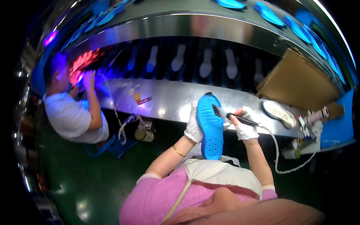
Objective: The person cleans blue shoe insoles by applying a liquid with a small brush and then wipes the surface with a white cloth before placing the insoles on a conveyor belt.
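Observation:
A bright blue shoe sole [211,137] is held upright in front of me, its ridged and hole-dotted face showing. My left hand [192,126], in a white fingertip-free glove, is closed around the sole's left edge. My right hand [246,125], gloved the same way, grips a black-handled brush [243,119]. The brush head reaches the sole's right edge near its upper half; whether the bristles touch is hard to tell. A white hose [275,146] trails from the handle's end. To the right, a white shoe sole [279,113] lies on the metal bench [168,99].
Brown cardboard [303,78] stands at the back right, near a cluttered holder with a pinkish spool [318,114]. Behind the bench, soles lie along a dark conveyor [195,48]; blue soles [269,14] line the upper belt. A co-worker [71,116] sits at left beside glowing red light.

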Motion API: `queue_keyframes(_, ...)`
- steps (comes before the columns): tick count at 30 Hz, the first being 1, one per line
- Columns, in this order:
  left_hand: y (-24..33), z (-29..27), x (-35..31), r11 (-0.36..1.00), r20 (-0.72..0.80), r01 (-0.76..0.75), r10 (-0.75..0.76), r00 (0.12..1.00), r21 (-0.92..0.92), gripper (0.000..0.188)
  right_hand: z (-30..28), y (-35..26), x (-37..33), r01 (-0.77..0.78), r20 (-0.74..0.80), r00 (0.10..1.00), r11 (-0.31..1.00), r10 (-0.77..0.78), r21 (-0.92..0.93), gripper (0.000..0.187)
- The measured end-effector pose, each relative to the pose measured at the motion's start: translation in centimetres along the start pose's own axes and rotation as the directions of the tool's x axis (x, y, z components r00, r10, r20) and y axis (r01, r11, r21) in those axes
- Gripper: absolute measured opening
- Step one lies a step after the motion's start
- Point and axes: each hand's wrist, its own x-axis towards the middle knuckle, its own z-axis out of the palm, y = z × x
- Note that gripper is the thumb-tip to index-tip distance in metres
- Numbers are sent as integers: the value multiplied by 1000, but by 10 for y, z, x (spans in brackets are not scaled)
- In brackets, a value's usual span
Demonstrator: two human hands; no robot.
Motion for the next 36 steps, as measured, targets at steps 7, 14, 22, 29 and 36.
queue_keyframes(7, -28, -14, 22, 988, -74, -68, 79, 994, 141, 78, 21, 5, 14, 284, -126, 944, 946, -304, -155, 14)
queue_keyframes(14, -23, -13, 20, 929, -290, -61, 176, 941, 365, 83, 14, -2, -2, -33, -30, 999, 990, 37, 139, 22)
queue_keyframes(22, -9, 6, 17, 888, -251, -22, 153, 956, 459, 85, 13, -14, -16, -162, 146, 979, 981, 146, 111, 18)
queue_keyframes(29, 3, 31, 15, 799, -248, 88, 78, 966, 595, 87, 14, -22, -19, 451, 240, 887, 851, -394, -269, 16)
queue_keyframes(36, -12, 21, -24, 637, -226, 343, -260, 939, 690, 96, -20, 4, -44, 13, 79, 997, 996, -6, -86, 11)
